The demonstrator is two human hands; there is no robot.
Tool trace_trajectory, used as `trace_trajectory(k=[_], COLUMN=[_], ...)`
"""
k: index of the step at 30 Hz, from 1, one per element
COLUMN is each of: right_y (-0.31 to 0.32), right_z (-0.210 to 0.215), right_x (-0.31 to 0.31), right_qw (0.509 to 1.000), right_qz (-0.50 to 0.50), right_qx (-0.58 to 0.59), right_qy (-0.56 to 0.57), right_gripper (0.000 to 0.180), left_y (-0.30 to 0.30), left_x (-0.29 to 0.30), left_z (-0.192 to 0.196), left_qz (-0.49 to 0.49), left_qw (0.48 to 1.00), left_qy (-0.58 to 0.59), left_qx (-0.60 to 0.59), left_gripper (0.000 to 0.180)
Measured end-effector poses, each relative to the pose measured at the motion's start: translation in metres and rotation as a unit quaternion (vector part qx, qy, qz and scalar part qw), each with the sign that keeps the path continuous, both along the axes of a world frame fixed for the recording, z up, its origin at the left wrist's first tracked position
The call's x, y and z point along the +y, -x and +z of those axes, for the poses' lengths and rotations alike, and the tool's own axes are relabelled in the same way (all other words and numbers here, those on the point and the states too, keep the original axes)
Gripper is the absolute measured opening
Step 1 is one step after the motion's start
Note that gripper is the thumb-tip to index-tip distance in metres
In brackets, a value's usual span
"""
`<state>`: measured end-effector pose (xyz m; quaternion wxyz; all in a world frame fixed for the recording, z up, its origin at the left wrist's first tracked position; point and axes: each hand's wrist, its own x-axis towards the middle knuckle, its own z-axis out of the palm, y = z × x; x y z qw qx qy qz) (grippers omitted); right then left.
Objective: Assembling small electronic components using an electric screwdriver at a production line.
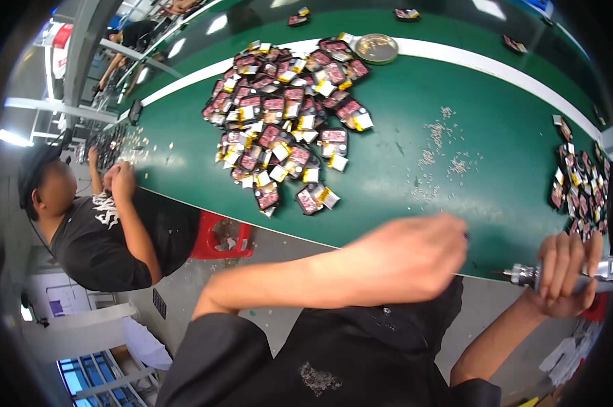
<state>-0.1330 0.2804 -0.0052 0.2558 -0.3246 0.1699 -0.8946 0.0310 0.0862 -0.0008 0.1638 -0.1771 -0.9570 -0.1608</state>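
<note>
The worktop [388, 129] is deep green, the strip [469, 62] along it white. The piled devices [274, 103] mix black, pinkish red, silvery white and yellow (the smaller heap [581, 182] at right repeats the blend). The tool [527, 275] is silver and grey, the stool [210, 237] red, the co-worker's shirt [82, 237] black with a white print [105, 209].

A grey, thin-tipped cylindrical tool [525, 275] points left in the right hand [564, 273].

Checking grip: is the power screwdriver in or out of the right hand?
In: the right hand wraps around the power screwdriver, front exposed.
</note>
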Motion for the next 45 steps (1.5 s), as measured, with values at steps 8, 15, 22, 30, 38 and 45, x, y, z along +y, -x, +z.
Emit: trace_trajectory(k=[8, 15, 22, 30, 38, 45], right_y=[-0.011, -0.026, -0.027, -0.024, -0.023, -0.024], right_z=[-0.037, -0.043, -0.048, -0.050, -0.052, -0.051], right_x=[0.001, 0.001, 0.005, 0.010, 0.014, 0.013], right_qw=[0.991, 0.988, 0.987, 0.988, 0.990, 0.989], right_qz=[-0.050, -0.024, -0.027, -0.016, -0.007, -0.025], right_qx=[-0.102, -0.133, -0.144, -0.147, -0.132, -0.135], right_qy=[-0.064, -0.075, -0.066, -0.038, -0.051, -0.059], right_gripper=[0.012, 0.012, 0.012, 0.010, 0.011, 0.012], left_y=[-0.146, -0.106, 0.006, 0.024, 0.029, 0.014], left_x=[-0.165, -0.170, -0.056, -0.058, -0.062, -0.040], left_z=[0.005, 0.005, -0.008, -0.022, -0.027, -0.015], left_qz=[0.613, 0.540, 0.239, 0.154, 0.135, 0.185], left_qw=[0.787, 0.832, 0.970, 0.983, 0.984, 0.977], left_qy=[0.056, 0.060, -0.033, 0.103, 0.114, -0.106], left_qx=[0.042, 0.115, -0.022, 0.003, 0.003, -0.026], left_gripper=[0.023, 0.017, 0.026, 0.021, 0.019, 0.011])
